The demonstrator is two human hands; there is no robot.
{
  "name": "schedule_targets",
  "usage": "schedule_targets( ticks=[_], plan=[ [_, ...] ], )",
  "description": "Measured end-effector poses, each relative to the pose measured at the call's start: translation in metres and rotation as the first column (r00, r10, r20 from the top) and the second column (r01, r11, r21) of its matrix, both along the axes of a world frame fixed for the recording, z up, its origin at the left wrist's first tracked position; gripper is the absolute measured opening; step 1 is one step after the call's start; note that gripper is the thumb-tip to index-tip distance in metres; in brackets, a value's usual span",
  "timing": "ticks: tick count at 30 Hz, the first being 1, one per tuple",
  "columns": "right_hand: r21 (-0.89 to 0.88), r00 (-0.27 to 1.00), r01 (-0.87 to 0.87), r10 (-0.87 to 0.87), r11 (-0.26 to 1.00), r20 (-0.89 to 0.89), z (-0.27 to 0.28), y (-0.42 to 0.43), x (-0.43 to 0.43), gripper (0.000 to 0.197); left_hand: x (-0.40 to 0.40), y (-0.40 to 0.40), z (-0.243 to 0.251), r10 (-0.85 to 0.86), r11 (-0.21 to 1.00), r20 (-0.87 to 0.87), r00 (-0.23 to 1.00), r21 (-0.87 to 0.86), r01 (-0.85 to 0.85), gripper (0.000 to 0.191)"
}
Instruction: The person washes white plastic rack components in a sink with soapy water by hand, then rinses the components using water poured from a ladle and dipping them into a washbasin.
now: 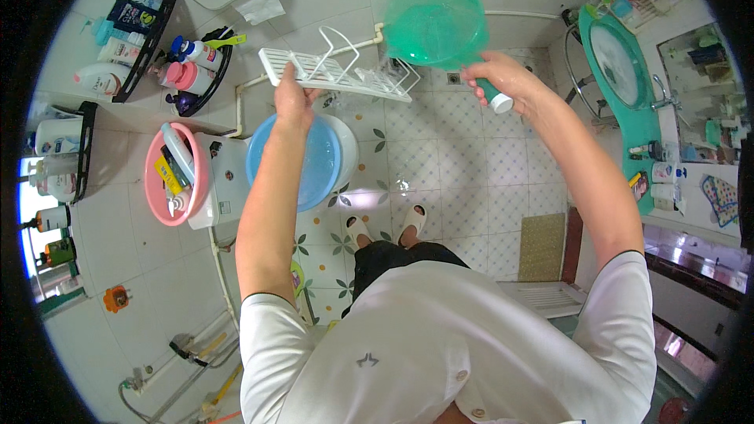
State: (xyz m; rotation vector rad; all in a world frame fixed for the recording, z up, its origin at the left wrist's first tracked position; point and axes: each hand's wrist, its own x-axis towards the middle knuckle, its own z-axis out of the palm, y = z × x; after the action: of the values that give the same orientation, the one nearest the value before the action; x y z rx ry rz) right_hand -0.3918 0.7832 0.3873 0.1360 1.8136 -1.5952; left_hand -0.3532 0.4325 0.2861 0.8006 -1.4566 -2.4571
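My left hand [293, 97] grips the near left end of a white slatted rack [336, 73], which has wire-like dividers standing up from it. The rack is held in the air, sloping down to the right. In my right hand [509, 79] is the handle of a translucent green water dipper [436, 23], tipped beside the rack's far end. Water runs from the dipper's rim onto that end, and the dipper is somewhat blurred. Beneath my left forearm sits a light-blue basin [321, 159] on the white toilet bowl [349, 150].
A pink basin [152, 176] holding bottles and boxes rests on the toilet tank [227, 188]. Black corner shelves [203, 85] with toiletries hang at the left. A green washbasin counter [639, 147] stands at the right. The tiled floor [459, 159] looks wet near a drain [453, 78].
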Motion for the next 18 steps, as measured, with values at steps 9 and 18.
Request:
schedule_targets(
  ticks=[9, 18],
  plan=[
    [0.071, 0.988, 0.155, -0.153, 0.985, -0.028, -0.076, 0.065, -0.005, 0.011, 0.021, -0.034, 0.017, 0.003, 0.992, 0.029, 1.000, -0.128, 0.001, 0.028],
    [-0.145, 0.911, 0.367, -0.324, 0.919, 0.254, -0.106, 0.124, 0.041, 0.008, 0.029, 0.065, 0.021, -0.505, 0.065, 0.147, 0.851, -0.976, 0.208, 0.028]
  ],
)
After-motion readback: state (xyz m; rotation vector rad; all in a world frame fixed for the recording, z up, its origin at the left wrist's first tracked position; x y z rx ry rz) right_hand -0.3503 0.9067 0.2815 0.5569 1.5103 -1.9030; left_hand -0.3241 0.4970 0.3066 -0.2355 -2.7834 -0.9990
